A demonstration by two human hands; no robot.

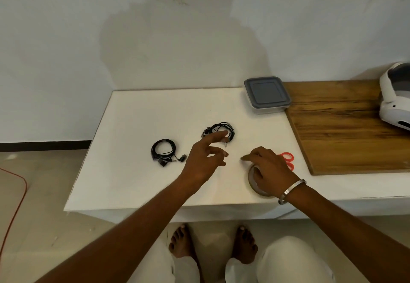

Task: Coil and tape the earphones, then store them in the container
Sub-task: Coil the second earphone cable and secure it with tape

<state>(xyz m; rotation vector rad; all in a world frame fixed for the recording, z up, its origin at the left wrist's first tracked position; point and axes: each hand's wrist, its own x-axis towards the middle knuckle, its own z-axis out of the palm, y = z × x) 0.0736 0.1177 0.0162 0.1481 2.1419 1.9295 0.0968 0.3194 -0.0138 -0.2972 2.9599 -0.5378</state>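
the table (137, 171) is white. two coils of earphones (163, 152) (219, 130) near its middle are black. the container (267, 95) at the far edge has a grey lid over a clear base. the scissors (287, 157) have red handles. the tape roll (255, 182) looks brownish-grey, half hidden. the board (346, 131) at the right edge is streaked brown wood.

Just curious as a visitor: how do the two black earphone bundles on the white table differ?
The left earphone coil lies untouched, its earbuds and plug trailing loose beside it. The right earphone coil sits farther back, nearer the lidded container, with the left hand reaching its index finger over it. Both are black and wound into rough loops.
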